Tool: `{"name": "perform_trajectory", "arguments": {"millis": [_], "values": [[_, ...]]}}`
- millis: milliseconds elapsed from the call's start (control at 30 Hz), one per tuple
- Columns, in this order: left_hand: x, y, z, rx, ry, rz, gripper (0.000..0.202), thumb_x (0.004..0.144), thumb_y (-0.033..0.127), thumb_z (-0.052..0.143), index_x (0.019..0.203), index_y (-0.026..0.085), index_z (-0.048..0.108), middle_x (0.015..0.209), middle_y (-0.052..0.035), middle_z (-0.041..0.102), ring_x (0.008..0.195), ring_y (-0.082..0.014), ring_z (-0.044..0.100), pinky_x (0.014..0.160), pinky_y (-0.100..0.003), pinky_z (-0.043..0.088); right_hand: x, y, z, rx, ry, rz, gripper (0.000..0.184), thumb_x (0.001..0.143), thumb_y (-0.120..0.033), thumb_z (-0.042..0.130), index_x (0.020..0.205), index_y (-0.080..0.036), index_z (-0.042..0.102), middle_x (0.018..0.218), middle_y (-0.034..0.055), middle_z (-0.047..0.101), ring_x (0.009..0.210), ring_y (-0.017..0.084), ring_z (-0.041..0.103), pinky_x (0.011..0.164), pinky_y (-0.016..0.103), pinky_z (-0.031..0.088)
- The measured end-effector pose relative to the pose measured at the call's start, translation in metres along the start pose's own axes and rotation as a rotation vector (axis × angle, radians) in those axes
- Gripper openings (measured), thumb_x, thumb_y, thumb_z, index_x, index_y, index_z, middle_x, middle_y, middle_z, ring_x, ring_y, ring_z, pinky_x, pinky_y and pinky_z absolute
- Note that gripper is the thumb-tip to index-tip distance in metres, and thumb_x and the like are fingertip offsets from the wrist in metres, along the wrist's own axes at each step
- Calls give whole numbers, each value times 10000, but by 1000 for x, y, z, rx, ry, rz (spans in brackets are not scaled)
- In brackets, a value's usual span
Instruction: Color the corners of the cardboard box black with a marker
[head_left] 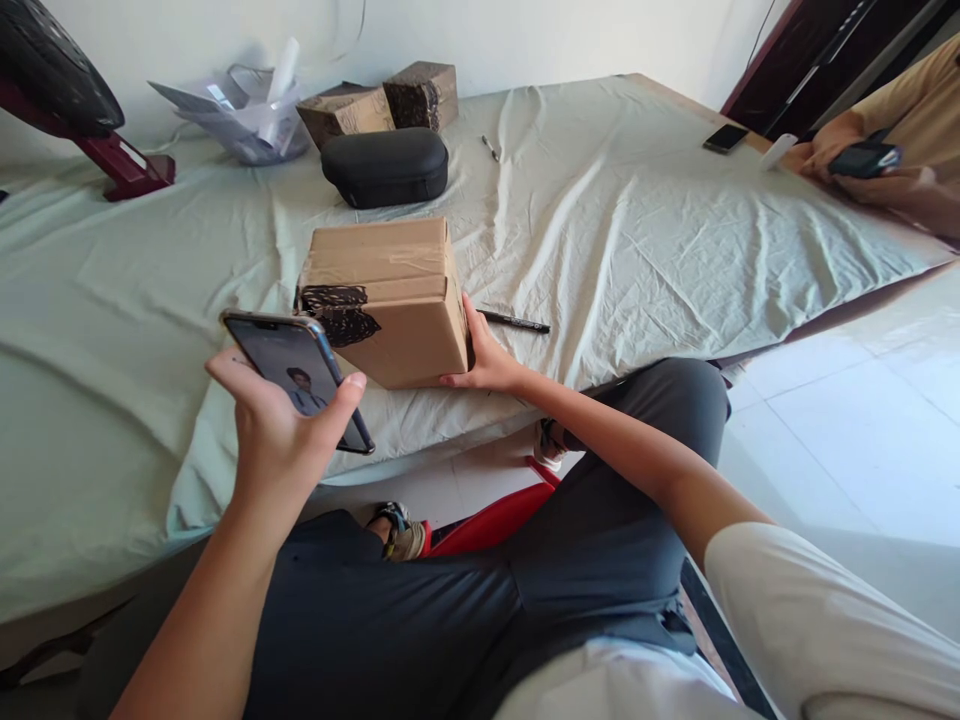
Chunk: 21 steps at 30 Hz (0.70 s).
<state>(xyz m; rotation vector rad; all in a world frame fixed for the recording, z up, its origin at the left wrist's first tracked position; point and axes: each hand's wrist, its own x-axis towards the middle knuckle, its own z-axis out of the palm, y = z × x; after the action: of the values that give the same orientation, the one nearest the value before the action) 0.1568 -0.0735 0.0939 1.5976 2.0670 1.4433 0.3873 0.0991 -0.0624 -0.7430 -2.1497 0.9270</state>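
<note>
- In the head view, a clear plastic basket (247,140) at the back holds papers and a white roll.
- A black case (386,165) is shut, so I can't see what's inside.
- The big cardboard box (379,290) is closed on top, with tape and a black scribble on it.
- The left hand (289,420) is clamped on a phone (296,370), its thumb on one side and its other fingers on the other.
- The right hand (487,350) touches the box's low right corner with its fingers spread apart. Some are hidden, so I can't tell if they squeeze it.
- The box is over the pale cloth (630,270), just left of the right fingers and partly behind the phone.
- A black pen (517,321) lies near the right hand.
</note>
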Motion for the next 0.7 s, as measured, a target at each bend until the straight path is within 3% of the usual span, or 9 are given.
{"name": "perform_trajectory", "arguments": {"millis": [300, 433, 533, 700], "values": [[14, -22, -5, 41, -4, -160, 752, 632, 531, 820, 1127, 280, 312, 1347, -151, 529, 1386, -411, 561, 1306, -675, 346, 1, 2, 2, 0, 6, -5, 1741, 643, -1013, 757, 1773, -78, -181, 1849, 314, 106, 1738, 502, 97, 1428, 667, 116], [22, -32, -8, 106, -4, -292, 780, 616, 529, 839, 1112, 286, 288, 1323, -143, 559, 1390, -442, 585, 1281, -716, 386, 0, -1, 1, 19, 7, 9, 1740, 634, -1000, 774, 1775, -41, -124, 1836, 338, 111, 1734, 500, 126, 1432, 652, 114], [26, -39, -10, 173, 28, -281, 798, 620, 549, 831, 1127, 286, 273, 1327, -150, 576, 1391, -461, 594, 1273, -733, 393, -1, -4, 0, 25, 0, 11, 1719, 650, -984, 779, 1775, -29, -103, 1832, 342, 126, 1733, 498, 140, 1432, 650, 118], [40, -70, -12, 284, -1, -301, 837, 713, 568, 798, 1314, 195, 351, 1464, -254, 565, 1397, -466, 616, 1226, -683, 475, -1, -6, 0, 23, 3, 20, 1682, 668, -969, 783, 1784, -75, -104, 1835, 314, 174, 1727, 492, 173, 1426, 662, 151]]}}
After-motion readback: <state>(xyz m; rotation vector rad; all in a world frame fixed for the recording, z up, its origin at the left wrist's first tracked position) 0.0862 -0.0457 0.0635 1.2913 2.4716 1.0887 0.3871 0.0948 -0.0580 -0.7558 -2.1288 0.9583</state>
